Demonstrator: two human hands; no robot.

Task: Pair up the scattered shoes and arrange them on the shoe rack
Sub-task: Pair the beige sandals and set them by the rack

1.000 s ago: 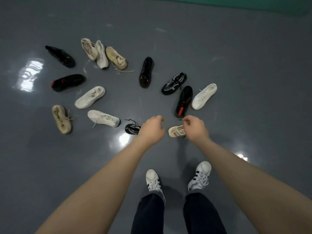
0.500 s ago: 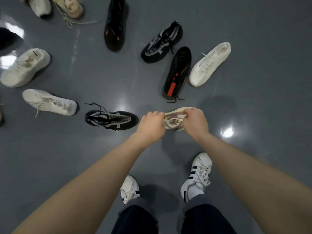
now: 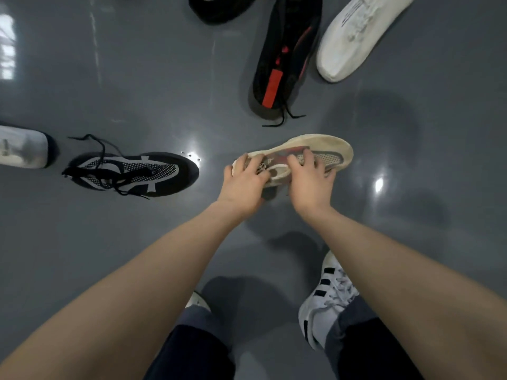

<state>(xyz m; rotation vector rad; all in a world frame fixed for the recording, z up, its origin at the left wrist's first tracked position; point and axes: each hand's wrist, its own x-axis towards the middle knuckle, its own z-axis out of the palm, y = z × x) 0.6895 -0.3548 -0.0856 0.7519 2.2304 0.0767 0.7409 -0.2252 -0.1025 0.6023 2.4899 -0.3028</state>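
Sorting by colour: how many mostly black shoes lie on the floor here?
3. A black shoe with white mesh left of the hands, a black shoe with an orange tag above them, and a black shoe cut off at the top edge. More may lie outside the view.

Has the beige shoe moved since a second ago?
Yes. Both hands, left hand and right hand, hold the beige shoe, tipped sideways, right of the black mesh shoe.

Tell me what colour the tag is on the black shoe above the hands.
Orange-red, on the black shoe, clearest in the head view.
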